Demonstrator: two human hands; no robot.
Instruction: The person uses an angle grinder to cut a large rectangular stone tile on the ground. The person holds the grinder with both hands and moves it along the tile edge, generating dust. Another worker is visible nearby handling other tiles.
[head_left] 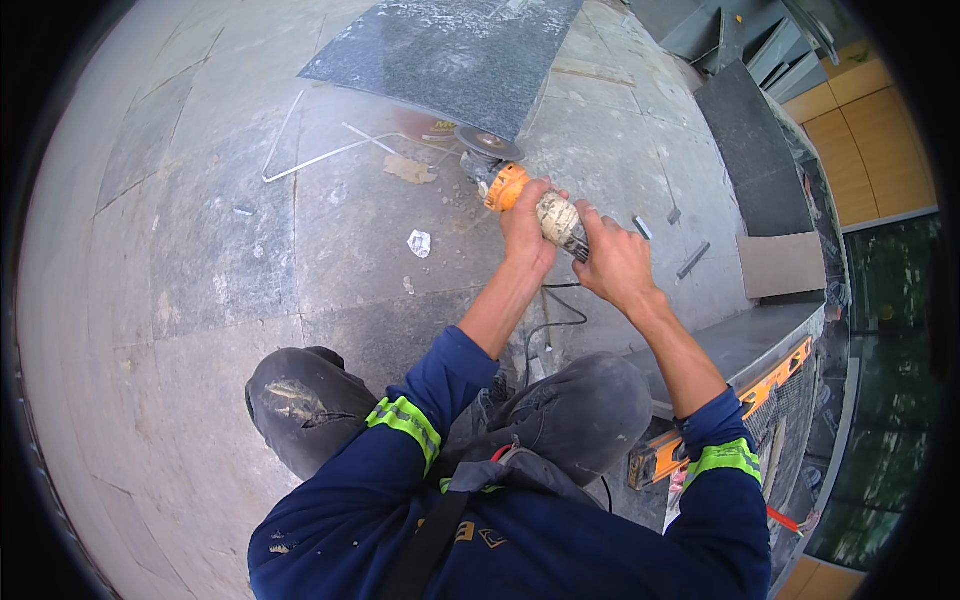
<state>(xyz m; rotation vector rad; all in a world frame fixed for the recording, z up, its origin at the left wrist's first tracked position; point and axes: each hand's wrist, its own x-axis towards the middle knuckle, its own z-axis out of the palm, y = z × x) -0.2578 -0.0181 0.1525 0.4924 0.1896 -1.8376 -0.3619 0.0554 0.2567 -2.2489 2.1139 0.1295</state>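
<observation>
An angle grinder (562,222) with an orange collar and a worn, dusty body is held out in front of my knees. My left hand (528,225) wraps around its front part, just behind the orange collar. Farther back, my right hand (612,258) grips the rear of the body. The grinder's round disc (490,143) is at the near corner of a dark grey speckled stone slab (450,60); whether they touch, I cannot tell. Beneath that slab's near edge, a reddish round object (432,128) is partly hidden. A black cable (550,325) runs from near the grinder toward my legs.
Thin white strips (300,175) and a crumpled white scrap (419,243) lie on the dusty paved floor. Small metal pieces (692,260) sit to the right. Dark slabs (755,150), a beige panel (783,265) and an orange spirit level (775,378) line the right side, near glass.
</observation>
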